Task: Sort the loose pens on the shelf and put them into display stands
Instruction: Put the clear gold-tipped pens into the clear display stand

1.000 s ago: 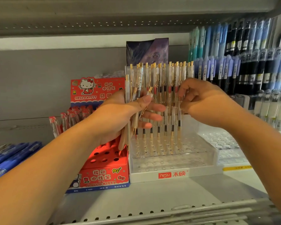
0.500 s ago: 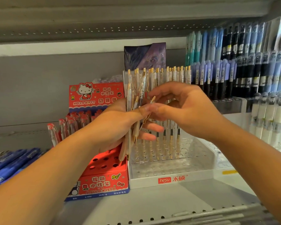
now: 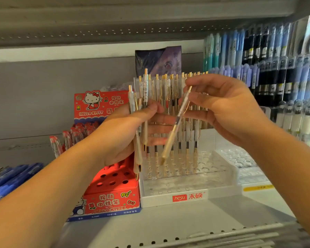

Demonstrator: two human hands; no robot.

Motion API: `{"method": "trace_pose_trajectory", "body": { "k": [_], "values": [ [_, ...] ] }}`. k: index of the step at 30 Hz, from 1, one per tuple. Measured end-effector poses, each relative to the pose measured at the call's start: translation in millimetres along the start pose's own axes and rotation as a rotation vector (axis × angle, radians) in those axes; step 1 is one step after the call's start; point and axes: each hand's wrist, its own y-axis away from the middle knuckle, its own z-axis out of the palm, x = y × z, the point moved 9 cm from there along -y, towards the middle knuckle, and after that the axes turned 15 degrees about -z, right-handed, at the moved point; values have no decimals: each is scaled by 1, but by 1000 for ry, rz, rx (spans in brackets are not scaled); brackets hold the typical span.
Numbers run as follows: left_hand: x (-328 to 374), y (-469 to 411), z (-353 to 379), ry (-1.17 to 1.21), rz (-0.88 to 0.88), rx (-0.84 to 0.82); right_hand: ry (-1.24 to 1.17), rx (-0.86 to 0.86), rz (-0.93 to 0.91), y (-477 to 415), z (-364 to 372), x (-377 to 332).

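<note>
My left hand (image 3: pixel 127 133) grips a bunch of clear pens with gold clips (image 3: pixel 139 122), held upright in front of the clear display stand (image 3: pixel 186 185). Between thumb and fingers, my right hand (image 3: pixel 220 111) pinches a single clear gold-tipped pen (image 3: pixel 175 126). That pen slants down to the left, its tip hanging just above the stand's holes. Several matching pens (image 3: pixel 179 140) stand in the stand's back rows, partly hidden by both hands. The front rows of holes hold nothing.
A red Hello Kitty pen stand (image 3: pixel 111 199) sits left of the clear one, with red-capped pens (image 3: pixel 68 140) behind it. Blue pens (image 3: pixel 9 178) lie at far left. Racks of blue and black pens (image 3: pixel 276 72) fill the right. The shelf edge (image 3: pixel 195 238) runs along the front.
My right hand moved left to the bunch in my left hand, pulled one pen out and drew it to the right. It now holds that pen tilted over the stand.
</note>
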Motion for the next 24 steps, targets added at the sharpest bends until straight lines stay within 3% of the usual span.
{"method": "trace_pose_trajectory", "body": {
  "k": [4,9,14,19,24],
  "values": [
    [1,0,1,-47,16,-6,133,74,44,-4,-20,1],
    [0,-1,2,-71,29,-35,594,87,-18,-8,-33,-7],
    [-6,-6,-3,-10,-27,-45,669,122,85,-8,-39,-2],
    [-6,-6,1,-30,-24,-100,710,112,93,-6,-37,-3],
    [-3,-4,0,-58,13,-46,661,103,93,-5,-31,-6]
  ]
}}
